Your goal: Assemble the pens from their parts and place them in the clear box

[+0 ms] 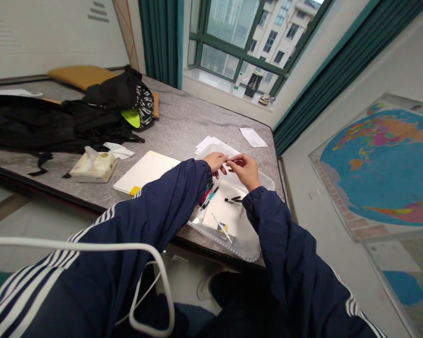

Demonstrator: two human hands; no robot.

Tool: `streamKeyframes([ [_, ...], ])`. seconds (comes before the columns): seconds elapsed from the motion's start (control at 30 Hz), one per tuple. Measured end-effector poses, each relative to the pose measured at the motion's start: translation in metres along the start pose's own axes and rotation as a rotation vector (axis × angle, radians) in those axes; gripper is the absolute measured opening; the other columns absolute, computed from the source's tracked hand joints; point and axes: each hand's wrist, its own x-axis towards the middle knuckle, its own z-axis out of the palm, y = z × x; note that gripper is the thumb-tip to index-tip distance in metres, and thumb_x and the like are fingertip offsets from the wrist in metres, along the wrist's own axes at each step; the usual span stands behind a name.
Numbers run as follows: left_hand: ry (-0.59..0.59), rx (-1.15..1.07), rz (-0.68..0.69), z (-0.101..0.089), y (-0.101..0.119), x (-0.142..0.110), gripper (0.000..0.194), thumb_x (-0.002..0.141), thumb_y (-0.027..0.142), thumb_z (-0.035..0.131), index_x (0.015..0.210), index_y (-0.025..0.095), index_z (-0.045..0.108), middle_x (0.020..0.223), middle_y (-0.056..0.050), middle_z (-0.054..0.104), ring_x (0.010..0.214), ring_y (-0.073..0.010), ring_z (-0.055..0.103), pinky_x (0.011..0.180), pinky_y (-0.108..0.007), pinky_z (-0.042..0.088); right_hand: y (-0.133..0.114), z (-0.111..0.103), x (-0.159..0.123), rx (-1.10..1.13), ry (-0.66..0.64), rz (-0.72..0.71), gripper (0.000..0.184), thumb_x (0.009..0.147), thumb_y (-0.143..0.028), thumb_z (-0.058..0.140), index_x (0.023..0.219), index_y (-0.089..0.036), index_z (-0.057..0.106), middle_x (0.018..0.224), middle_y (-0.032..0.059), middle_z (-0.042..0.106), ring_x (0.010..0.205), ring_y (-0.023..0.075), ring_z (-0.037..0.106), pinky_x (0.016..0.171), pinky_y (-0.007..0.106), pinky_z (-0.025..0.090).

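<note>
Over a clear plastic bin, my left hand and my right hand meet at the fingertips. Between them is a small dark piece, too small to name. The right thumb and fingers pinch it, and the left fingers close in from the other side. Below the left wrist, a red pen and a teal pen lie in the bin with dark ones. Small black pieces like pen caps rest on a white sheet or booklet under my right hand. A thin white stick lies nearer me.
Left of the bin lie a white folder or book and a tissue pack. A black backpack and a black bag sit farther left. Papers lie behind. A white cable loops across the front.
</note>
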Motion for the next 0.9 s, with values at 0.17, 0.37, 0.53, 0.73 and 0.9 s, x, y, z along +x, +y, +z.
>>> streamKeyframes([
  [0.17,0.15,0.087,0.049,-0.001,-0.003,0.003,0.025,0.095,0.035,0.042,0.104,0.016,0.056,0.093,-0.008,0.072,0.048,-0.0087,0.059,0.05,-0.02,0.046,0.0,0.003,-0.001,-0.088,-0.233,0.113,0.047,0.078,-0.059,0.067,0.091,-0.015,0.061,0.094,0.0105,0.072,0.08,0.018,0.07,0.065,0.026,0.058],
  [0.37,0.2,0.267,0.16,-0.001,-0.012,0.01,0.028,0.085,0.009,0.046,0.107,0.019,0.059,0.09,-0.001,0.072,0.054,-0.0069,0.057,0.061,-0.02,0.049,0.02,0.003,-0.008,-0.692,-0.878,0.531,0.041,0.066,-0.052,0.08,0.073,-0.013,0.07,0.076,0.0114,0.073,0.065,0.0183,0.067,0.058,0.024,0.05],
  [0.53,0.234,0.417,0.278,-0.004,-0.023,0.018,0.034,0.068,0.0,0.047,0.087,0.016,0.071,0.088,-0.003,0.071,0.081,-0.0132,0.062,0.081,-0.023,0.047,0.024,0.016,-0.015,-1.078,-0.958,0.461,0.049,0.042,-0.042,0.092,0.079,-0.014,0.077,0.081,0.0123,0.074,0.083,0.0288,0.07,0.07,0.03,0.051],
  [0.73,0.235,0.457,0.276,-0.006,-0.026,0.017,0.037,0.064,0.002,0.046,0.084,0.017,0.074,0.082,-0.003,0.07,0.081,-0.0154,0.061,0.078,-0.023,0.046,0.018,0.031,-0.014,-1.209,-0.981,0.489,0.059,0.034,-0.033,0.094,0.086,-0.01,0.078,0.089,0.0172,0.074,0.092,0.035,0.068,0.076,0.036,0.052],
  [0.9,0.299,0.435,0.277,-0.007,-0.025,0.013,0.037,0.065,0.002,0.045,0.084,0.017,0.073,0.085,-0.004,0.071,0.084,-0.0154,0.061,0.081,-0.023,0.045,0.021,0.022,-0.006,-1.048,-1.056,0.513,0.049,0.033,-0.032,0.094,0.074,-0.012,0.077,0.071,0.0097,0.072,0.079,0.0275,0.07,0.071,0.03,0.051],
])
